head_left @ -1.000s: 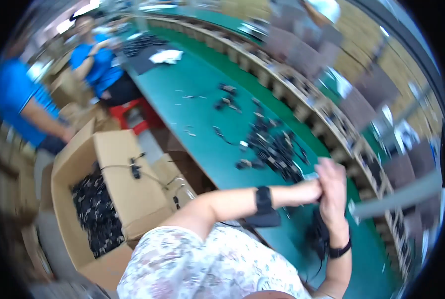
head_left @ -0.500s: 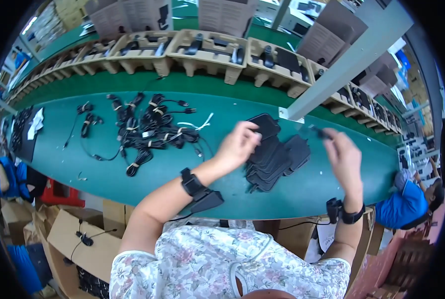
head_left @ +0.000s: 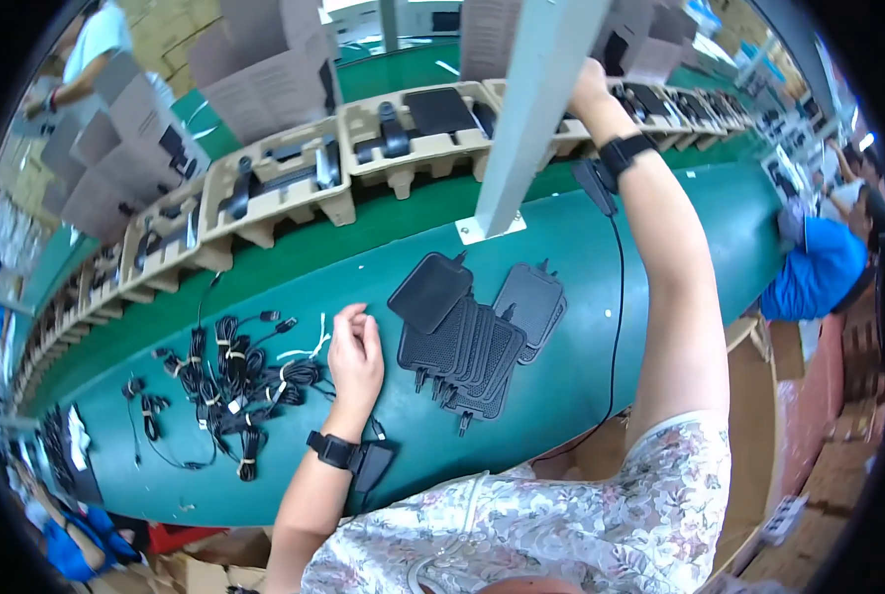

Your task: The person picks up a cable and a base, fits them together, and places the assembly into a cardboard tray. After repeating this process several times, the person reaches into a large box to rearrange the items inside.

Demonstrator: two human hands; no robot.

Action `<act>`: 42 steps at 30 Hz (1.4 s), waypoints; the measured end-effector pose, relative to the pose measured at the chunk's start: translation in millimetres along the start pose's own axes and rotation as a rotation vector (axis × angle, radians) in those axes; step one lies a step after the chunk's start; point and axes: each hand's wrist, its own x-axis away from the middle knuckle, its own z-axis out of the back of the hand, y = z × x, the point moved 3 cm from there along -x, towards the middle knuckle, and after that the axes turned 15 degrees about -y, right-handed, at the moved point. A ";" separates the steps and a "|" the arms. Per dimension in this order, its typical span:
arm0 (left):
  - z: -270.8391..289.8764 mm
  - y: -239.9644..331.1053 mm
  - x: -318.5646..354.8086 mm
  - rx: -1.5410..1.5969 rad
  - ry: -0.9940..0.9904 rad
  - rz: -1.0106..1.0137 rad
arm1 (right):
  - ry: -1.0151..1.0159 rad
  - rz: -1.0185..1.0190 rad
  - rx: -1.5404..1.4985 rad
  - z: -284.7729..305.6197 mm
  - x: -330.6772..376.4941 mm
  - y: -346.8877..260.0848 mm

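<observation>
My left hand (head_left: 356,361) rests by the green tabletop with its fingers loosely curled in and nothing visible in them. Just right of it lies a fanned pile of flat black rectangular pads (head_left: 462,346) with short plugs, one smooth pad (head_left: 429,292) slanting on top. Two more pads (head_left: 529,297) overlap at the pile's right. My right hand (head_left: 589,91) reaches far forward over the row of trays. A grey metal post hides its fingers and anything in them. Left of my left hand lie several black cables (head_left: 229,381) tied in bundles, with white strips (head_left: 309,342) beside them.
Brown moulded trays (head_left: 403,163) holding black parts run along the far side, with open printed boxes (head_left: 264,79) behind. The grey post (head_left: 521,119) rises from the table edge. A person in blue (head_left: 824,262) sits at right; another person (head_left: 105,49) stands at far left.
My right hand has moved from above the table, where it held a small dark piece, forward to the trays. My left hand has come off the pads to their left. The view has turned.
</observation>
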 end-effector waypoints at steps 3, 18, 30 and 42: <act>5.7 1.2 0.4 0.036 0.017 0.025 | -0.101 -0.018 -0.075 -7.1 -10.6 -12.8; 14.1 -16.3 14.3 -0.002 0.096 0.103 | -0.130 0.185 -0.803 -124.2 -24.8 -75.6; 10.4 1.1 5.0 0.030 0.161 -0.051 | -0.070 -0.207 -1.184 -139.6 -13.9 1.9; 184.7 -62.4 19.6 -0.710 0.716 0.075 | 0.132 -0.050 -0.292 -221.0 5.7 121.3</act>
